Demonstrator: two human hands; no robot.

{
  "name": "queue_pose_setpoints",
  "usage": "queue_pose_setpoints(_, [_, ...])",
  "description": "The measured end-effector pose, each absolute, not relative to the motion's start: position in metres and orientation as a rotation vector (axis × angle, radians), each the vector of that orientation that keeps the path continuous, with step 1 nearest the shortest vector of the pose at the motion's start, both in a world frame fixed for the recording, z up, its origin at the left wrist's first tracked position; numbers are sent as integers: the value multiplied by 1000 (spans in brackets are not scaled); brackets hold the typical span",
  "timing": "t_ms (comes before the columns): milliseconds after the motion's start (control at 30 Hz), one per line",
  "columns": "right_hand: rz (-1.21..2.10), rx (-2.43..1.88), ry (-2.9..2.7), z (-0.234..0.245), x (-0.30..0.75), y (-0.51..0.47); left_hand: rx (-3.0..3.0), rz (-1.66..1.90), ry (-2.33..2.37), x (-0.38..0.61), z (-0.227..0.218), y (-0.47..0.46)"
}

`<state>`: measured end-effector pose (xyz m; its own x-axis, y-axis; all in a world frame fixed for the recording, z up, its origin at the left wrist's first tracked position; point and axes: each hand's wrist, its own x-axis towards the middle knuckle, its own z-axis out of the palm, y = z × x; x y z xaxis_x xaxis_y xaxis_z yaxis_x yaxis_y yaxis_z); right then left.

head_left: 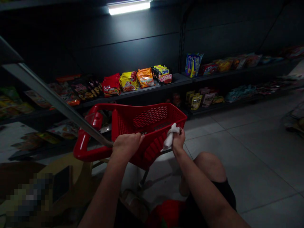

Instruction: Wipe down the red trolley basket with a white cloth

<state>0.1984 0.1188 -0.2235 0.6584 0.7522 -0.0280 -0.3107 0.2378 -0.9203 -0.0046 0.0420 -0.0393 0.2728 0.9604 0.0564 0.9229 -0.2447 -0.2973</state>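
Note:
A red plastic shopping cart (152, 152) stands in front of me, its loop handle at the left and its perforated basket to the right. My left hand (127, 145) is closed over the near rim of the basket, close to the handle end. In my right hand (178, 139) is a bunched white cloth (170, 136), pressed at the outer side of the basket near its far right corner. The fingertips of my right hand are partly hidden behind the cloth. Small dark items lie low inside the basket, too dim to make out.
Dark shelves (182, 79) run behind the cart, holding red, yellow and orange snack packs (145, 77) and other bags. A grey metal bar (54, 95) slants across the left. A round wooden table (78, 171) is at lower left. Pale tiles (249, 152) cover the floor.

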Motion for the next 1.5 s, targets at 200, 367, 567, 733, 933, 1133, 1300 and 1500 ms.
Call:
queue_pose_setpoints(200, [523, -1234, -839, -244, 137, 80, -2272, 224, -1721, 1, -40, 38])
queue_pose_setpoints(367, [714, -1059, -1219, -294, 110, 33, -2248, 295, -1723, -10, -38, 37])
queue_pose_setpoints(567, [591, -1425, -540, -289, 223, 78, -2244, 378, -1789, -24, -36, 35])
queue_pose_setpoints(733, [477, -1479, -695, -256, 229, 103, -2255, 325, -1774, -20, -37, 36])
queue_pose_setpoints(933, [511, -1295, -1101, -246, 183, 70, -2275, 271, -1745, -14, -39, 38])
queue_pose_setpoints(1133, [352, -1338, -1104, -234, 241, 93, -2251, 300, -1751, -15, -39, 37])
queue_pose_setpoints(1300, [203, -1290, -1183, -242, 217, 103, -2258, 293, -1736, -10, -39, 36])
queue_pose_setpoints(1500, [499, -1110, -1446, -275, 122, 50, -2231, 290, -1722, -9, -42, 36])
